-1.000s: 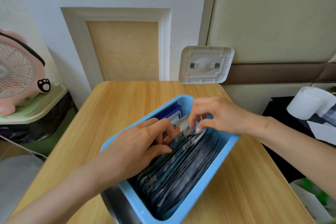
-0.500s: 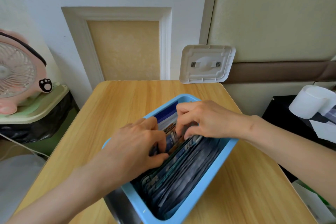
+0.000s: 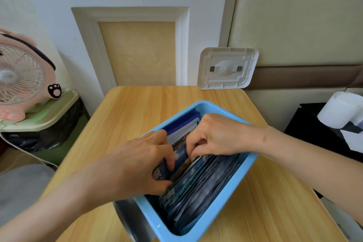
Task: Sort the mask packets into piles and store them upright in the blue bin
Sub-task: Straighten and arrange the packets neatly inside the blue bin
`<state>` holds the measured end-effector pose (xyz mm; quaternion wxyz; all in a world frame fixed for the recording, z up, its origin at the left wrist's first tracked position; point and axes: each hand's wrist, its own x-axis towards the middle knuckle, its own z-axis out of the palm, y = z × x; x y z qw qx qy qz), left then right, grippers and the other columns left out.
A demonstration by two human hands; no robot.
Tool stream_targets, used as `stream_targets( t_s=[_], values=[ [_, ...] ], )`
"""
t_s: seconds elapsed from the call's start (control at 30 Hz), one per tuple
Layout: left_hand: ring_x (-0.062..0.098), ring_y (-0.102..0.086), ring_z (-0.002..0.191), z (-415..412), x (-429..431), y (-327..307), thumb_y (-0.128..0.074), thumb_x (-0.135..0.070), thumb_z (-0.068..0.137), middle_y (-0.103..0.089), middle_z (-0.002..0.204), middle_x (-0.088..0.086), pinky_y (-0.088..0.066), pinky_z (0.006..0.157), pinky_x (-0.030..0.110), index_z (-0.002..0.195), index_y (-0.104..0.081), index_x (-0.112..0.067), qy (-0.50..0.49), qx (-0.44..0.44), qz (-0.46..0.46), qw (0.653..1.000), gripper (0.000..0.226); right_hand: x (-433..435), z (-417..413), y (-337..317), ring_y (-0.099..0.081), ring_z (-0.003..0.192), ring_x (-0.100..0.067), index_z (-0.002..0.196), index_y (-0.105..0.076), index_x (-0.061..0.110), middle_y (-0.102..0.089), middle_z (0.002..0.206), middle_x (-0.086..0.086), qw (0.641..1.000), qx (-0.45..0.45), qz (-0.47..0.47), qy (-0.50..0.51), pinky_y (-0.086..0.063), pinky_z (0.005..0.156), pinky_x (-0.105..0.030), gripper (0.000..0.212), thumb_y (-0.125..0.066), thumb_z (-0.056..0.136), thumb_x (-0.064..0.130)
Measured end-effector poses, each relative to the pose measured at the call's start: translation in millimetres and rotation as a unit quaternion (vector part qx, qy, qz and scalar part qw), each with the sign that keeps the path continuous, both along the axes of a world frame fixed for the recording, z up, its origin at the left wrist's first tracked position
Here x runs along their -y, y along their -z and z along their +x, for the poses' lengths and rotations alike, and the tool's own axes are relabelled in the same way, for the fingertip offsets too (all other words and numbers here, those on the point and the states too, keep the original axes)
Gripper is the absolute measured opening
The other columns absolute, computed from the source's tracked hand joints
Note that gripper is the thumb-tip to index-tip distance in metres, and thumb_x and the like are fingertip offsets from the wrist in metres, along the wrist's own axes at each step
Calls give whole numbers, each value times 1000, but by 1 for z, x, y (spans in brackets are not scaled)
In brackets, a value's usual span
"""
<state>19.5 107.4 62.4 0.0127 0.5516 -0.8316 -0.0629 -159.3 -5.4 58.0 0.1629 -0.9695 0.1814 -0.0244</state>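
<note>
A light blue bin [image 3: 224, 207] sits on the wooden table [image 3: 137, 108], packed with mask packets [image 3: 202, 180] standing on edge, mostly dark blue. Lighter blue and white packets [image 3: 182, 126] stand at the bin's far end. My left hand [image 3: 135, 165] reaches into the bin from the left, its fingers curled round a dark blue flowered packet [image 3: 180, 155]. My right hand [image 3: 218, 135] comes in from the right and pinches the top edge of the same packet. The two hands nearly meet over the middle of the bin.
A white plastic lid [image 3: 227, 68] leans against the wall at the table's back edge. A pink fan [image 3: 21, 78] stands on a covered bin at the left. A white paper roll [image 3: 341, 110] lies on a black surface at the right.
Both hands have moved toward the bin's far end and closer together. They now grip a dark blue flowered packet lifted slightly above the others.
</note>
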Motion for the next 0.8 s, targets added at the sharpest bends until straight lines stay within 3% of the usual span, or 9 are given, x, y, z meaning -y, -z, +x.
stream_targets(
  t_s=[0.13, 0.2, 0.27, 0.37, 0.57, 0.7, 0.8],
  values=[
    [-4, -33, 92, -1, 1, 0, -52, -57, 78, -31, 98, -23, -39, 80, 12, 102, -50, -39, 6, -6, -21, 1000, 30, 2, -4, 5, -46, 50, -9, 79, -74, 11, -61, 56, -7, 994, 67, 88, 18, -35, 56, -11, 4, -71, 81, 13],
    [-9, -33, 92, 0, 1, 1, -51, -58, 77, -30, 95, -23, -35, 76, 10, 100, -49, -39, 5, -10, -21, 1000, 30, 2, -7, 6, -38, 45, -8, 75, -73, 10, -50, 47, -2, 987, 94, 127, 35, -32, 54, -13, 5, -72, 80, 11],
    [-9, -33, 90, 2, 1, 3, -42, -64, 70, -32, 93, -22, -35, 70, 10, 95, -49, -38, 5, -10, -25, 1000, 37, 5, -12, 4, -33, 44, -6, 73, -73, 10, -40, 43, 8, 977, 129, 158, 58, -31, 54, -17, 6, -73, 79, 11],
    [-2, -35, 87, 3, 1, 6, -24, -69, 59, -36, 93, -18, -41, 73, 16, 90, -50, -33, 5, 3, -42, 999, 54, 10, -18, -3, -31, 43, -5, 73, -73, 10, -35, 42, 8, 961, 174, 193, 95, -33, 55, -15, 5, -74, 78, 10],
    [1, -50, 85, 1, -1, -6, -55, -53, 81, -43, 98, -20, -46, 74, 19, 82, -48, -39, -29, -54, 9, 998, 16, -2, -2, -7, -37, 41, -7, 76, -75, 12, -37, 39, 10, 986, 98, 131, 35, -29, 50, -11, 4, -72, 79, 11],
    [-2, -44, 85, 6, -7, -7, -56, -51, 83, -40, 92, -22, -41, 72, 17, 69, -43, -38, -30, -38, -4, 999, 24, -2, 0, -7, -40, 42, -7, 77, -74, 12, -42, 40, 11, 987, 92, 126, 36, -30, 51, -11, 4, -72, 80, 11],
    [-1, -42, 86, 1, -10, -2, -57, -43, 86, -39, 93, -18, -40, 74, 17, 69, -45, -33, -21, -46, -10, 999, 23, -4, 1, -4, -43, 45, -7, 79, -74, 11, -52, 47, 2, 991, 57, 114, 30, -33, 53, -12, 5, -71, 81, 15]
  ],
)
